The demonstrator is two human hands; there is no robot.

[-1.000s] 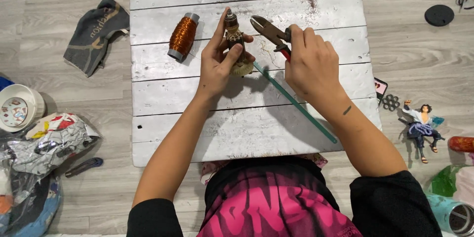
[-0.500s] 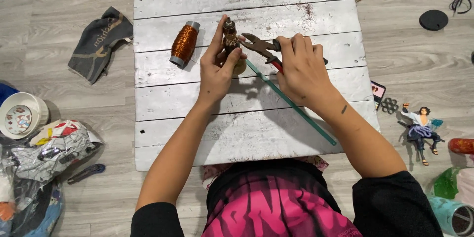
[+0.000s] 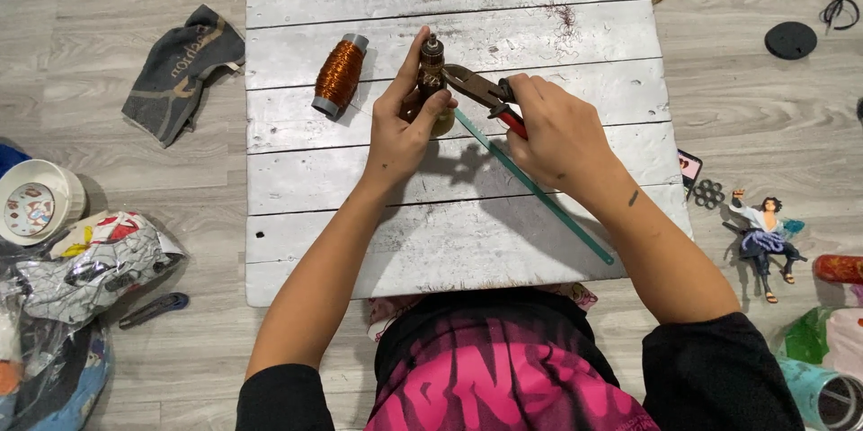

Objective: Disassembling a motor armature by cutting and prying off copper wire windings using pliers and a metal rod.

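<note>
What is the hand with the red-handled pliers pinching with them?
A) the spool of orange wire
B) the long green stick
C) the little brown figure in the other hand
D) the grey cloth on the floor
C: the pliers in the right hand close on the small brown figure that the left hand holds above the white board.

The left hand hides most of the small brown figure, whose details are too small to tell.
</note>
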